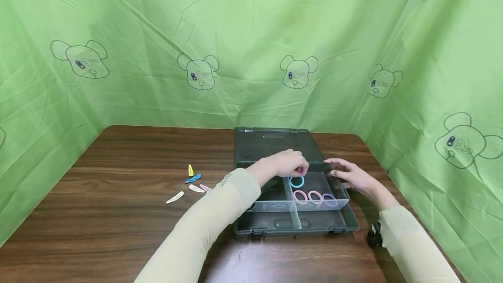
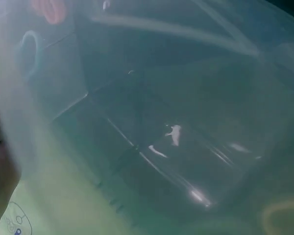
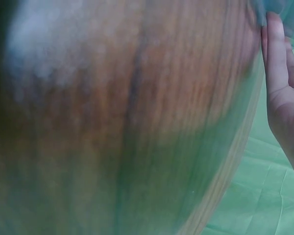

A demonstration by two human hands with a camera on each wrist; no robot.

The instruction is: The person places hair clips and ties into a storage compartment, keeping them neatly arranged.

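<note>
A dark translucent organizer box point(image 1: 267, 222) stands on the table, its lid point(image 1: 271, 143) laid back. My left hand point(image 1: 284, 163) is over the box, its fingertips pinching the top of a light blue hair tie point(image 1: 297, 186) in the right compartment. Two pink hair ties, one point(image 1: 300, 202) beside the other point(image 1: 315, 196), and a purple hair tie point(image 1: 329, 195) stand in a row along the clear divider point(image 1: 271, 206). My right hand point(image 1: 355, 179) touches the box's right edge near the lid hinge; its fingers look straight in the right wrist view, where they are partly cut off.
Left of the box lie several hair clips: a yellow clip point(image 1: 190, 170), a blue clip point(image 1: 193, 178), a white clip point(image 1: 174, 197) and others, one pink clip point(image 1: 205, 188) partly behind the left sleeve point(image 1: 220, 213). Green curtains point(image 1: 251, 34) surround the wooden table point(image 1: 118, 213).
</note>
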